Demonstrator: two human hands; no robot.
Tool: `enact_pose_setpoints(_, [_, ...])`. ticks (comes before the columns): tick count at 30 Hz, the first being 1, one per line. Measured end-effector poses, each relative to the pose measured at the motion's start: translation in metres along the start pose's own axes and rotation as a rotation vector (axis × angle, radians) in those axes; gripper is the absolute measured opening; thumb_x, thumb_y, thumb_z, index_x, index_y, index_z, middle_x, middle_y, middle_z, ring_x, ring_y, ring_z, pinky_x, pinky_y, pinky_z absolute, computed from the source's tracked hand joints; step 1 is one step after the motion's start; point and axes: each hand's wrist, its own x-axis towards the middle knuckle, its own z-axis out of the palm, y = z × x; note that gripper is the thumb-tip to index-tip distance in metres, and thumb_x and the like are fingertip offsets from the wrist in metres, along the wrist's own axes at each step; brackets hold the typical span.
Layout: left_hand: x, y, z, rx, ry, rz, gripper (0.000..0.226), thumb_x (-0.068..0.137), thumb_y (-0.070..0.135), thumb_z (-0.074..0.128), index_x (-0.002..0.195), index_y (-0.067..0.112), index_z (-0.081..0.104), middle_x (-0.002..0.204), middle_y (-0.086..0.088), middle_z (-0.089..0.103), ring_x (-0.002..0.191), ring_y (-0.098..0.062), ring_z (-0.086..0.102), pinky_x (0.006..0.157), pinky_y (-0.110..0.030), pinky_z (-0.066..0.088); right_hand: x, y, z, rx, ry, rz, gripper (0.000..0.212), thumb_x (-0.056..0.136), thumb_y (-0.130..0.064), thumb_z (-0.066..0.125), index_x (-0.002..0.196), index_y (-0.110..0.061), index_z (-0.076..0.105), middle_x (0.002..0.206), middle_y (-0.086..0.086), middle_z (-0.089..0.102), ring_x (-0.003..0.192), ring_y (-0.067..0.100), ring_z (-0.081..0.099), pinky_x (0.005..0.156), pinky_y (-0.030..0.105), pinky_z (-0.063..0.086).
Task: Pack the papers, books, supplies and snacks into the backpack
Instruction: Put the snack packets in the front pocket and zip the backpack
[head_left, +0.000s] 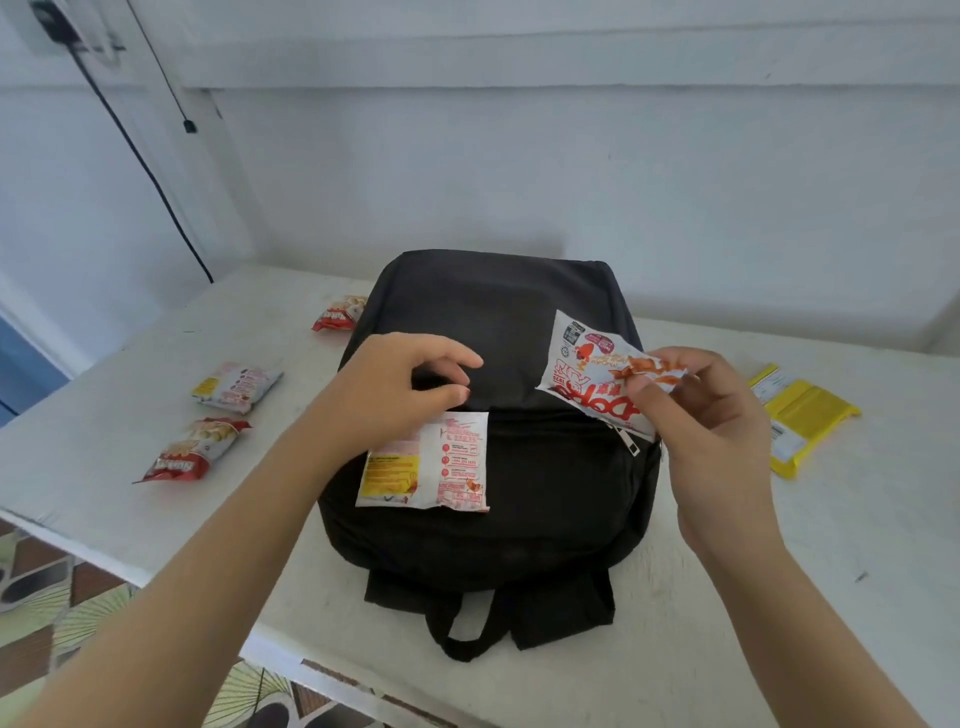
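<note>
lying flat on the white tabletop (727, 597), the black backpack (493, 312) has its straps at the near edge. a white snack packet (436, 467) rests on its front pocket. the left hand (395, 384), grip curled and pinching the pocket fabric, sits above that packet. the right hand (711, 415) grasps a second snack packet (587, 364) over the zipper. three packets (236, 387) lie left; yellow packets (800, 415) right. far tabletop behind is bare.

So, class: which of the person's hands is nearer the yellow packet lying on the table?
Right. The right hand is just left of the yellow packet, holding a snack packet. The left hand is far across the backpack.
</note>
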Motion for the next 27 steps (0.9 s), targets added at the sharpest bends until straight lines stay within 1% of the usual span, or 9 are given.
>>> enact_pose_setpoints(5, [0.028, -0.003, -0.005, 0.061, -0.269, 0.1, 0.037, 0.078, 0.029, 0.073, 0.107, 0.045, 0.056, 0.089, 0.029, 0.061, 0.089, 0.018, 0.05, 0.083, -0.002, 0.022, -0.004, 0.003, 0.007, -0.028, 0.047, -0.007, 0.03, 0.081, -0.007, 0.066, 0.073, -0.035, 0.068, 0.087, -0.007, 0.072, 0.09, 0.013, 0.069, 0.065, 0.018, 0.054])
enact_pose_setpoints(8, [0.035, -0.006, -0.008, 0.1, -0.341, 0.182, 0.04, 0.076, 0.029, 0.075, 0.106, 0.048, 0.054, 0.089, 0.028, 0.063, 0.088, 0.021, 0.049, 0.084, -0.001, 0.02, -0.006, 0.004, 0.011, -0.037, 0.091, 0.001, 0.023, 0.078, -0.013, 0.068, 0.075, -0.036, 0.068, 0.091, -0.005, 0.071, 0.094, 0.015, 0.069, 0.065, 0.019, 0.055])
enact_pose_setpoints(11, [0.039, -0.009, -0.009, 0.056, -0.272, 0.253, 0.031, 0.08, 0.022, 0.072, 0.091, 0.047, 0.06, 0.087, 0.019, 0.069, 0.084, 0.026, 0.05, 0.085, -0.002, 0.024, -0.007, 0.003, 0.014, -0.007, 0.115, -0.01, 0.016, 0.073, -0.02, 0.076, 0.076, -0.034, 0.068, 0.091, -0.003, 0.071, 0.095, 0.017, 0.069, 0.065, 0.019, 0.055])
enact_pose_setpoints(14, [0.043, -0.012, -0.011, 0.006, -0.097, 0.291, 0.035, 0.081, 0.02, 0.07, 0.073, 0.051, 0.056, 0.092, 0.023, 0.065, 0.087, 0.028, 0.047, 0.079, -0.001, 0.026, -0.012, -0.001, 0.019, -0.011, 0.092, -0.096, 0.021, 0.065, -0.044, 0.079, 0.081, -0.036, 0.069, 0.092, -0.007, 0.071, 0.095, 0.014, 0.069, 0.068, 0.019, 0.055])
enact_pose_setpoints(16, [0.048, -0.013, -0.013, -0.008, 0.007, 0.283, 0.035, 0.081, 0.021, 0.07, 0.07, 0.051, 0.055, 0.091, 0.03, 0.059, 0.086, 0.028, 0.046, 0.076, 0.0, 0.026, -0.017, -0.004, 0.025, -0.066, 0.047, -0.188, 0.016, 0.071, -0.036, 0.077, 0.084, -0.036, 0.068, 0.094, -0.01, 0.072, 0.096, 0.011, 0.068, 0.07, 0.019, 0.054])
enact_pose_setpoints(19, [0.054, -0.01, -0.018, -0.079, 0.156, 0.295, 0.029, 0.08, 0.02, 0.07, 0.075, 0.047, 0.059, 0.088, 0.033, 0.057, 0.09, 0.028, 0.046, 0.078, 0.006, 0.028, -0.024, -0.002, 0.03, -0.375, -0.066, -0.377, 0.016, 0.082, -0.015, 0.069, 0.096, -0.022, 0.069, 0.103, -0.01, 0.071, 0.104, 0.008, 0.064, 0.077, 0.017, 0.052])
enact_pose_setpoints(23, [0.059, -0.006, -0.028, -0.16, 0.258, 0.328, 0.031, 0.079, 0.021, 0.072, 0.078, 0.049, 0.058, 0.085, 0.025, 0.065, 0.092, 0.021, 0.052, 0.086, 0.007, 0.026, -0.021, 0.016, 0.03, -1.005, -0.193, -0.724, 0.021, 0.09, -0.032, 0.055, 0.097, -0.021, 0.071, 0.112, -0.002, 0.067, 0.105, 0.011, 0.059, 0.09, 0.022, 0.04])
enact_pose_setpoints(25, [0.06, -0.004, -0.03, -0.172, 0.258, 0.344, 0.027, 0.078, 0.02, 0.072, 0.085, 0.044, 0.063, 0.081, 0.024, 0.067, 0.091, 0.016, 0.056, 0.089, 0.005, 0.028, -0.018, 0.024, 0.032, -1.228, -0.138, -0.775, 0.017, 0.087, -0.032, 0.06, 0.094, -0.023, 0.074, 0.106, 0.002, 0.063, 0.098, 0.017, 0.053, 0.085, 0.021, 0.03])
enact_pose_setpoints(27, [0.059, -0.003, -0.032, -0.19, 0.253, 0.353, 0.025, 0.078, 0.018, 0.072, 0.092, 0.038, 0.066, 0.078, 0.024, 0.067, 0.09, 0.014, 0.057, 0.089, 0.004, 0.028, -0.016, 0.027, 0.039, -1.369, -0.089, -0.747, 0.012, 0.084, -0.029, 0.067, 0.091, -0.023, 0.076, 0.088, 0.002, 0.061, 0.083, 0.018, 0.052, 0.077, 0.022, 0.025])
